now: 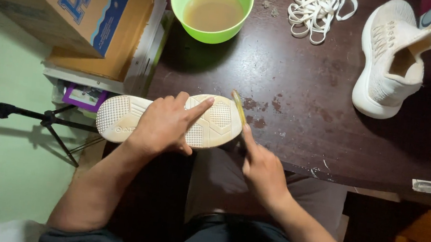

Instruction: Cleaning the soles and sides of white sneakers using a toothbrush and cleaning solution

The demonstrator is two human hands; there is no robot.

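Closest in, the left hand [164, 123] is clamped over a cream rubber-soled sneaker turned sole-up [170, 119], held at the near edge of the dark wooden counter [305, 77]. The shoe's long axis runs left to right, toe end toward the right hand [263, 168], which is closed around a thin yellow-handled brush [238, 106] touching that toe end. Further back: the matching white knit sneaker [390, 56], loose white laces [317, 11], and a lime-green plastic bowl of murky water [211, 8].

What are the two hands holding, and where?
Left hand grips a white shoe across its upturned sole; right hand holds a small brush by its handle.
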